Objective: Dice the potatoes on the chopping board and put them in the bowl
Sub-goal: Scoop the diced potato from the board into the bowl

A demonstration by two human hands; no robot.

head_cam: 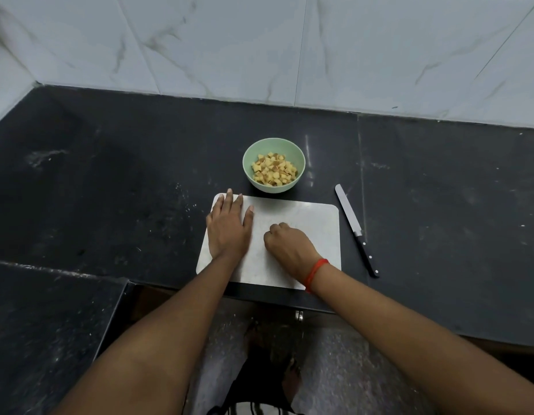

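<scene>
The board (304, 223) is pressed by the flat left hand (228, 227). The right hand (289, 245) is curled, contents untellable. Anything gathered should be released low over the bowl (273, 187).

counter (110, 190): black stone | wall (259, 40): white marble tiles | floor (334, 354): speckled

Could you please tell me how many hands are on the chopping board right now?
2. The left hand lies flat on the chopping board's left side; the right hand, fingers curled, rests near its middle.
</scene>
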